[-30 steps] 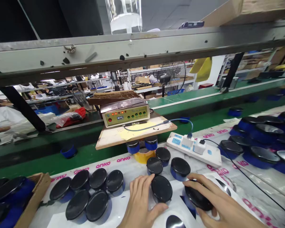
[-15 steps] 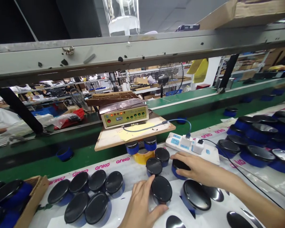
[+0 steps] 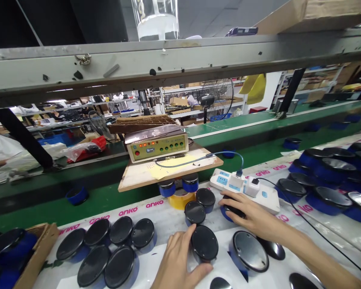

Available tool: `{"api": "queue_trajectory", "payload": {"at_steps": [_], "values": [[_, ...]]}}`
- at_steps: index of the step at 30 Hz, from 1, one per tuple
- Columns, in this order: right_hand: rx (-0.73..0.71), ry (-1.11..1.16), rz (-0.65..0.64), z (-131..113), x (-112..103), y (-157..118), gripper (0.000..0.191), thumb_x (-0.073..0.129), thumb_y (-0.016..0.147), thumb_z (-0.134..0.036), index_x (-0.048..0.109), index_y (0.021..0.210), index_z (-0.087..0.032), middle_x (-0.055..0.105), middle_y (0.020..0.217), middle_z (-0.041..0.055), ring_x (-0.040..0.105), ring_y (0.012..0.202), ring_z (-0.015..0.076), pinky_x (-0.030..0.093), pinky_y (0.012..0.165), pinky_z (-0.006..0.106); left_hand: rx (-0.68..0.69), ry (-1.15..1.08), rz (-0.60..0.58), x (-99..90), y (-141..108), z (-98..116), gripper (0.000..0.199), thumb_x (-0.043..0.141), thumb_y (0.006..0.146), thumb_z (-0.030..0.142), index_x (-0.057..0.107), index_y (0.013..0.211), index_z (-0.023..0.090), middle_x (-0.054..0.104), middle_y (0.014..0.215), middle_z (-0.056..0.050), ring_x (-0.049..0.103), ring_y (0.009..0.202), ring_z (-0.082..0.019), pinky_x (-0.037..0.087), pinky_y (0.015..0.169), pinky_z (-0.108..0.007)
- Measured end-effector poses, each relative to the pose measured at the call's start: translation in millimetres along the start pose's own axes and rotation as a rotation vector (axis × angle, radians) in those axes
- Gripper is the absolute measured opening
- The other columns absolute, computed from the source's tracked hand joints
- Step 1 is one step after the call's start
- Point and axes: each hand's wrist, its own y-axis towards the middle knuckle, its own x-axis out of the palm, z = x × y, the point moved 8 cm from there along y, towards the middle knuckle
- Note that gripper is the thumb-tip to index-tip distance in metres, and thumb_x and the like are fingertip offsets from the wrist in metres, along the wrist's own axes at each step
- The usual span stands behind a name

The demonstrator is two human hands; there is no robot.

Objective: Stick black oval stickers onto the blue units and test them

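Head view: left hand (image 3: 178, 261) curled, right hand (image 3: 254, 215) palm-down.
Left grip closed on a black-lidded tub (image 3: 203, 243) on the bench (image 3: 165, 218), thumb and forefinger at opposite edges; right fingers spread over a second tub (image 3: 237, 211) by the power strip (image 3: 222, 180), whether gripping I cannot tell.

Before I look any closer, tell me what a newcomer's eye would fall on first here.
Probably the two bare hands at lower centre: the left hand curves beside a black-topped container, and the right hand lies over another, just in front of a white power strip. Next, likely, the control box with lit red lights, on a wooden board at mid-picture. The crowd of blue, black-topped containers at right also stands out.
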Motion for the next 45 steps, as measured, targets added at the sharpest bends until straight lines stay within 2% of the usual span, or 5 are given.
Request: {"api": "queue_trajectory", "payload": {"at_steps": [8,15,22,30,45], "values": [[-0.095,-0.05,0.124,-1,5,3,0.027,0.044,0.091,-0.037,0.064,0.105,-0.024,0.056,0.125,0.012,0.052,0.113,0.0286,0.047,0.09,0.046,-0.064,0.001,-0.044,1.1,4,-2,0.079,0.074,0.065,0.024,0.042,0.136,0.012,0.056,0.121,-0.016,0.048,0.113,-0.034,0.034,0.1,-0.05],[-0.151,-0.176,0.385,11,13,-7,0.028,0.048,0.089,-0.041,0.064,0.108,-0.027,0.057,0.126,0.0094,0.055,0.11,0.0286,0.054,0.082,0.044,-0.03,0.027,-0.036,4.2,6,-5,0.085,0.079,0.061,0.03,0.043,0.136,0.014,0.057,0.118,-0.016,0.05,0.11,-0.035,0.036,0.099,-0.052],[-0.091,-0.117,0.406,21,18,-11,0.036,0.052,0.086,-0.044,0.062,0.115,-0.027,0.053,0.128,0.0106,0.052,0.116,0.0319,0.05,0.091,0.048,-0.046,0.009,-0.023,1.2,5,-4,0.086,0.081,0.06,0.034,0.044,0.135,0.018,0.058,0.118,-0.014,0.05,0.11,-0.034,0.037,0.097,-0.052],[-0.118,-0.039,0.388,17,14,-10,0.036,0.052,0.084,-0.039,0.06,0.118,-0.039,0.049,0.134,0.0054,0.043,0.125,0.0355,0.044,0.098,0.053,-0.042,0.005,-0.015,0.0,5,-2,0.087,0.083,0.058,0.034,0.045,0.135,0.017,0.058,0.117,-0.015,0.051,0.109,-0.035,0.038,0.096,-0.051],[-0.053,-0.109,0.298,24,14,-17,0.037,0.04,0.086,-0.04,0.062,0.115,-0.032,0.049,0.138,0.0027,0.042,0.127,0.0338,0.047,0.095,0.053,-0.035,-0.005,-0.023,-0.8,4,-1,0.084,0.08,0.062,0.037,0.043,0.136,0.017,0.058,0.116,-0.014,0.05,0.11,-0.033,0.038,0.097,-0.05]]}}
